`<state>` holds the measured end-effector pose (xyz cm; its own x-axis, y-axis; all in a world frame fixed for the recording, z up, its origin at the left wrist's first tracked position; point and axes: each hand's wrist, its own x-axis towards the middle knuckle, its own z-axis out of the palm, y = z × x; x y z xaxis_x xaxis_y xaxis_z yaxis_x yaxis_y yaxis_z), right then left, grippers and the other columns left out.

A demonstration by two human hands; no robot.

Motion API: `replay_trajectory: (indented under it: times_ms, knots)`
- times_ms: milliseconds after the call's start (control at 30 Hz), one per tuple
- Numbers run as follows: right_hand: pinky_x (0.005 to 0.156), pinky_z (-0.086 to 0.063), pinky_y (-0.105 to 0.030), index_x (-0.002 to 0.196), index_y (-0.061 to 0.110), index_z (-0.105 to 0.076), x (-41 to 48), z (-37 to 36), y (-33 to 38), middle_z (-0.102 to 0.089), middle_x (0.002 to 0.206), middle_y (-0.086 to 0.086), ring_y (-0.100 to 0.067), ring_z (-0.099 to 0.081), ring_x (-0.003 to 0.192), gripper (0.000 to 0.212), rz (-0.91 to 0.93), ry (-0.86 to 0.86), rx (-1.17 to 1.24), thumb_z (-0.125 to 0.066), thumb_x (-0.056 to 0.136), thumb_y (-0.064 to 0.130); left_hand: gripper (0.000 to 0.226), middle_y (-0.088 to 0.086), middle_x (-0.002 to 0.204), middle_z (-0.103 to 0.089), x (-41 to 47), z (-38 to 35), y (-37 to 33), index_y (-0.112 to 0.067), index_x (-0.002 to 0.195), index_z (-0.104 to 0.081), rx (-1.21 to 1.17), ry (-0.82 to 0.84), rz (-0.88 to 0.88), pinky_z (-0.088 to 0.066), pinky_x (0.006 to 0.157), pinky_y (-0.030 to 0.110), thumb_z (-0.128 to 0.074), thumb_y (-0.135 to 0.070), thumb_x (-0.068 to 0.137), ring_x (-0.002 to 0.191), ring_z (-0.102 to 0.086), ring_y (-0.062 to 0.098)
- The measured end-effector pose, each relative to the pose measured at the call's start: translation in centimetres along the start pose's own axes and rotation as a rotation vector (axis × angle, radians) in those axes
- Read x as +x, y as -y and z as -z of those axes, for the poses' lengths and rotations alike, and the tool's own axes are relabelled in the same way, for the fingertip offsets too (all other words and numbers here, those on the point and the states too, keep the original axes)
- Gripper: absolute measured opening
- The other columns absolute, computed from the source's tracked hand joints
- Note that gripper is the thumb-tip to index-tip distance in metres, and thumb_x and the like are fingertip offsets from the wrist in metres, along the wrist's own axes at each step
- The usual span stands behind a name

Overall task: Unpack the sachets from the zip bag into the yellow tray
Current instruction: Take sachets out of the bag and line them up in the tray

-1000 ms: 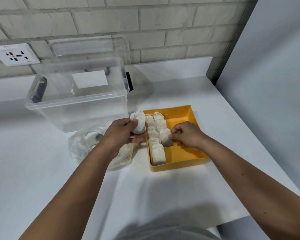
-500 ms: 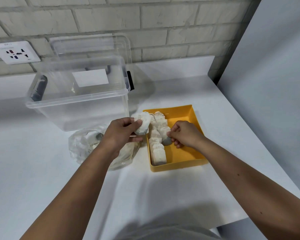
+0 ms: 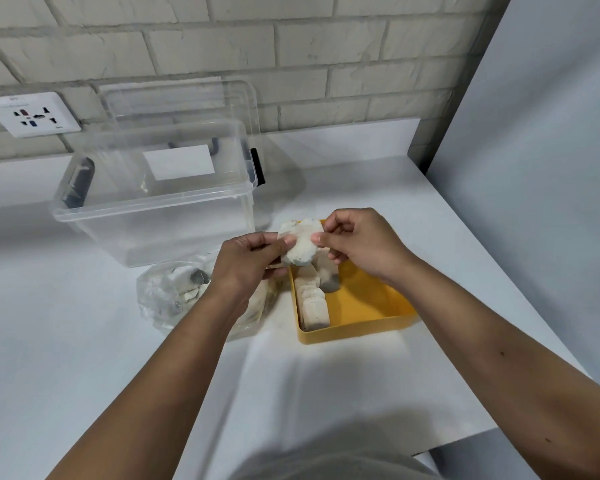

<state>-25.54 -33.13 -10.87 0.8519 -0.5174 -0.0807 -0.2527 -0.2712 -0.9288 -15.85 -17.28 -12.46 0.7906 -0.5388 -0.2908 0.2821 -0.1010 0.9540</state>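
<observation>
Our left hand [image 3: 246, 268] and right hand [image 3: 359, 244] pinch a white sachet [image 3: 300, 247] at opposite edges; it seems light, soft and crushable, so edge holds suit.

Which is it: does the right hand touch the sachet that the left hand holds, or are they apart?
Touching. The head view shows the right hand pinching the sachet at its right edge; the left hand grips the other edge.
</observation>
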Motion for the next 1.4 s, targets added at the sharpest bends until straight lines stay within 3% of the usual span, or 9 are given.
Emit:
replay_trajectory:
  times_ms: [133,200,333,633,933,1067,1200,1300,1400]
  knots:
    - [0.067,-0.059,-0.035,0.086,0.005,-0.059,0.0,2.5,-0.9,-0.069,0.078,-0.011,-0.023,-0.069,0.064,0.014,0.034,-0.013,-0.251,-0.069,0.089,0.015,0.014,0.005,0.081,-0.075,0.0,0.7,0.0,-0.005,0.094,-0.075,-0.015,-0.057,-0.016,-0.06,0.063,0.024,-0.076,-0.016,0.084,0.065,-0.069,0.01]
    - [0.07,-0.058,-0.034,0.083,0.01,-0.059,-0.2,3.5,-2.0,-0.071,0.077,-0.011,-0.02,-0.069,0.067,0.013,-0.033,0.107,-0.377,-0.069,0.09,0.016,0.011,0.002,0.079,-0.075,0.1,1.1,0.1,-0.009,0.092,-0.076,-0.008,-0.084,-0.025,-0.06,0.064,0.024,-0.076,-0.017,0.085,0.067,-0.07,0.008]
    - [0.073,-0.058,-0.034,0.09,0.009,-0.063,-0.5,3.5,-4.7,-0.073,0.083,-0.014,-0.024,-0.07,0.074,0.012,-0.212,0.316,-0.405,-0.07,0.088,0.018,0.009,-0.003,0.075,-0.074,0.3,1.4,0.3,-0.012,0.091,-0.076,0.009,-0.116,-0.026,-0.06,0.068,0.025,-0.075,-0.02,0.086,0.067,-0.068,0.006]
    - [0.071,-0.056,-0.037,0.085,0.01,-0.062,1.3,0.9,-7.4,-0.073,0.079,-0.013,-0.028,-0.07,0.073,0.014,-0.168,0.169,-0.415,-0.072,0.087,0.02,0.008,-0.002,0.075,-0.071,0.6,1.4,0.7,-0.014,0.086,-0.076,0.067,-0.092,-0.018,-0.058,0.07,0.026,-0.071,-0.018,0.09,0.068,-0.065,0.01]
    - [0.076,-0.057,-0.039,0.091,0.011,-0.065,2.3,0.2,-7.5,-0.071,0.079,-0.006,-0.019,-0.066,0.071,0.016,-0.085,0.145,-0.509,-0.073,0.086,0.024,0.011,0.001,0.082,-0.071,0.8,1.4,0.9,-0.009,0.09,-0.076,0.141,-0.073,-0.036,-0.057,0.069,0.024,-0.073,-0.019,0.088,0.072,-0.066,0.009]
    - [0.073,-0.056,-0.036,0.092,0.013,-0.064,2.0,0.5,-7.2,-0.072,0.077,-0.008,-0.017,-0.066,0.066,0.017,-0.071,0.105,-0.446,-0.076,0.083,0.021,0.013,0.001,0.081,-0.07,0.9,1.3,0.9,-0.009,0.09,-0.076,0.189,-0.072,-0.052,-0.056,0.066,0.022,-0.074,-0.022,0.087,0.073,-0.064,0.01]
    - [0.072,-0.058,-0.032,0.102,0.017,-0.068,1.5,1.5,-5.1,-0.07,0.089,-0.003,-0.012,-0.066,0.073,0.024,-0.033,-0.008,-0.31,-0.078,0.081,0.025,0.013,0.001,0.078,-0.07,0.8,1.0,0.8,-0.012,0.085,-0.076,0.22,-0.031,-0.057,-0.054,0.071,0.026,-0.075,-0.025,0.086,0.074,-0.065,0.011]
    - [0.065,-0.057,-0.025,0.106,0.018,-0.071,0.6,1.9,-2.1,-0.07,0.093,-0.003,-0.011,-0.067,0.072,0.03,-0.069,0.107,-0.043,-0.081,0.078,0.024,0.016,0.003,0.081,-0.072,0.6,0.2,0.5,-0.009,0.089,-0.077,0.235,0.016,-0.055,-0.053,0.072,0.026,-0.076,-0.024,0.085,0.075,-0.065,0.011]
    - [0.067,-0.056,-0.024,0.099,0.016,-0.073,0.0,1.6,-0.5,-0.069,0.086,0.0,-0.01,-0.066,0.07,0.024,-0.067,0.217,-0.06,-0.081,0.077,0.024,0.019,0.008,0.087,-0.074,0.4,-0.5,0.0,-0.007,0.093,-0.076,0.241,0.09,-0.053,-0.052,0.063,0.017,-0.075,-0.024,0.086,0.077,-0.066,0.012]
